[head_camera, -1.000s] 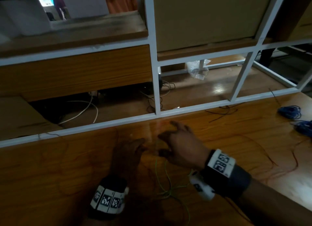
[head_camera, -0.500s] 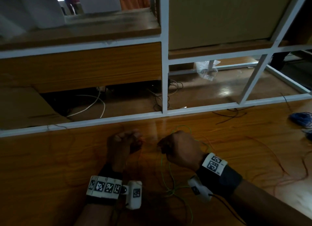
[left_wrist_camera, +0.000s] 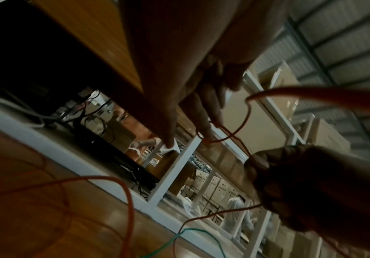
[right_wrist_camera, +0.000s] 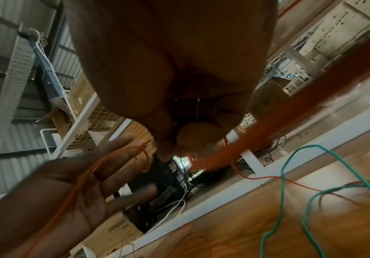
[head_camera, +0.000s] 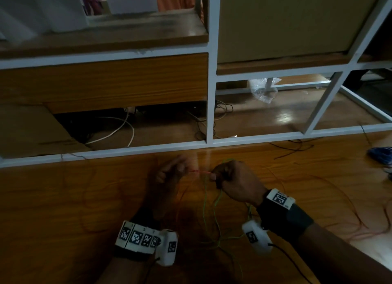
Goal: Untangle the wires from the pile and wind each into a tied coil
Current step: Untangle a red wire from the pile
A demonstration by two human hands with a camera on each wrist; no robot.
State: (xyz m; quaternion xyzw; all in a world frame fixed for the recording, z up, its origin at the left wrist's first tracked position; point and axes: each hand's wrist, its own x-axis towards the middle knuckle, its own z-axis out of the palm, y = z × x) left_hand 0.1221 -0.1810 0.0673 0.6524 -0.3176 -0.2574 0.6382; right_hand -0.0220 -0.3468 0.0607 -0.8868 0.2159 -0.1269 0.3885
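Note:
My right hand (head_camera: 231, 181) is a fist pinching a thin orange wire (head_camera: 198, 171) that runs taut across to my left hand (head_camera: 169, 173). In the right wrist view my left hand (right_wrist_camera: 104, 183) shows straight fingers, and the orange wire (right_wrist_camera: 86, 176) lies across its palm and loops over the fingers. In the left wrist view the orange wire (left_wrist_camera: 235, 136) hooks round my left fingertips (left_wrist_camera: 206, 132) and leads to my right hand (left_wrist_camera: 294, 183). A green wire (head_camera: 214, 207) hangs below my right hand (right_wrist_camera: 175, 122) onto the wooden table (head_camera: 63, 198).
More orange wire (head_camera: 350, 201) sprawls over the table to the right. A blue wire bundle (head_camera: 380, 154) lies at the right edge, with a black wire (head_camera: 292, 149) near it. A white metal frame (head_camera: 148, 147) borders the far edge; beyond it are a cardboard box (head_camera: 31, 131) and white cable (head_camera: 118, 131).
Both hands have risen from the table. My left hand went from a fist to straight fingers and moved away from the right, pulling the orange wire taut between them.

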